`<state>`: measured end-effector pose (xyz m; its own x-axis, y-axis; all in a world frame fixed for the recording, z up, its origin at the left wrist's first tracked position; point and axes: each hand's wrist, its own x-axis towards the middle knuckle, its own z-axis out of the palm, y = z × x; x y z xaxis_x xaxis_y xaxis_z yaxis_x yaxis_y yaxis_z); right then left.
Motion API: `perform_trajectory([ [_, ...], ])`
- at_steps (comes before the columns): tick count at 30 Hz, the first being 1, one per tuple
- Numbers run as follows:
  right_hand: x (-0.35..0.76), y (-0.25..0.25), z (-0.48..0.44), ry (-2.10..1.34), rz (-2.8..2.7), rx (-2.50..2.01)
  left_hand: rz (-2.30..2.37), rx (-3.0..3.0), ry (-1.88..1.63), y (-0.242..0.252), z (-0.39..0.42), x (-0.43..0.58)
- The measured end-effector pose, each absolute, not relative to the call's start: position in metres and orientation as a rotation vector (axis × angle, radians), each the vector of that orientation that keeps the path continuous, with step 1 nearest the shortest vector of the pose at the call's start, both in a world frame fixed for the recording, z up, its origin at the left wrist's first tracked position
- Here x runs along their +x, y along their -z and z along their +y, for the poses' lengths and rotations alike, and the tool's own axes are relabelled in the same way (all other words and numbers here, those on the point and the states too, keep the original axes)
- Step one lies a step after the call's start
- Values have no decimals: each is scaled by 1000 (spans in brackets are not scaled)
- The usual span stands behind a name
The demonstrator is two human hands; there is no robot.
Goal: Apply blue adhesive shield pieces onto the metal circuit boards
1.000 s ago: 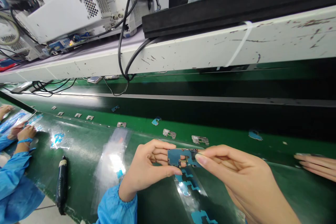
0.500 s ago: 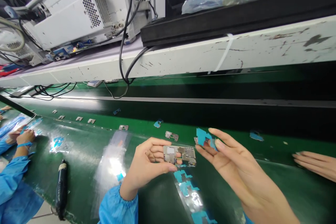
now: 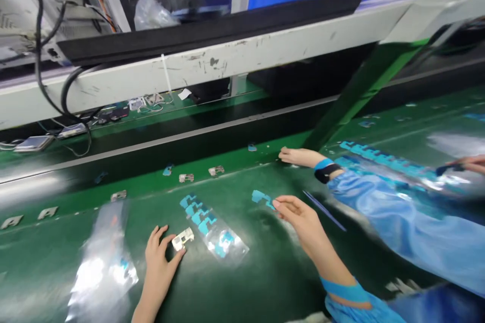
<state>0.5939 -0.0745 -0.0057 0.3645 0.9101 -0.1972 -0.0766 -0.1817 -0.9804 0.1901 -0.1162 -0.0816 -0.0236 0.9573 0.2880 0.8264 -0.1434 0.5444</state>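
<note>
My left hand (image 3: pixel 161 258) pinches a small phone circuit board (image 3: pixel 183 239) by its edge, low over the green bench. My right hand (image 3: pixel 305 223) grips one end of a cut-out blue adhesive film (image 3: pixel 261 198) between thumb and fingertips. The film points left, apart from the board. Between the two hands lies a clear strip (image 3: pixel 237 248) with several blue film pieces (image 3: pixel 197 212) stuck on it.
Clear plastic sheets (image 3: pixel 100 262) lie at left. Boards (image 3: pixel 215 170) and blue pieces (image 3: pixel 167 170) rest on the green belt (image 3: pixel 235 160). A co-worker's hand (image 3: pixel 297 156) reaches in from the right. Purple tweezers (image 3: pixel 324 210) lie near the sleeve (image 3: pixel 394 227). A shelf edge (image 3: pixel 212 63) spans above.
The view has swung to the right, bringing in the co-worker's arm. My hands have moved farther apart; the board is now lower, near the bench, and the right hand still holds blue film.
</note>
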Motion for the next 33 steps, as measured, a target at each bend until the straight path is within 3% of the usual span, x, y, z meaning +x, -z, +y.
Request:
perform_trajectory([
  [5,568,26,-88,-1257,-981,-1452,2072,2256,-851,64,-139,227],
  [11,542,48,-107,-1374,-1333,-1407,1481,2580,-465,40,-152,288],
  [24,522,64,-121,-870,-1655,-1406,1349,2700,-494,57,-134,294],
  [33,522,65,-125,-795,-1646,-1370,1170,2735,-514,65,-131,294],
])
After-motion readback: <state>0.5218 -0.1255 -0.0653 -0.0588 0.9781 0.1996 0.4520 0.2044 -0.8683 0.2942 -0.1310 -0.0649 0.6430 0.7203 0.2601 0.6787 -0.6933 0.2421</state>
